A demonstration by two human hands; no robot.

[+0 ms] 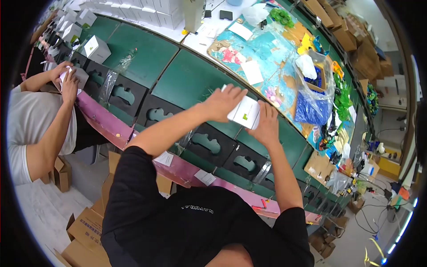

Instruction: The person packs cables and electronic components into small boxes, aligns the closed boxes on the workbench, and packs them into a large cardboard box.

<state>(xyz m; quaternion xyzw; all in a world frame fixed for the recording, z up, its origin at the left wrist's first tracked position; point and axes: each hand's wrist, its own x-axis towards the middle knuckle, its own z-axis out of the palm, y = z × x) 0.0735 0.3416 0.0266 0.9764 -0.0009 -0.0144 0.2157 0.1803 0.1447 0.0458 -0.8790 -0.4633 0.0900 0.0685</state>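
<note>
A small white box with a green mark on its face is between my two hands, above the green work table. My left hand grips its left end, fingers curled over the edge. My right hand holds the opposite end, with the fingers along its side. Below the hands, black foam inserts with shaped cut-outs lie in a row along the table's near side. One more black insert lies just left of my right forearm.
At the left, another person's hands hold a white box. White boxes are stacked at the far side. A blue-stained board carries papers and plastic bags. A pink ledge runs along the near edge; cardboard boxes stand below.
</note>
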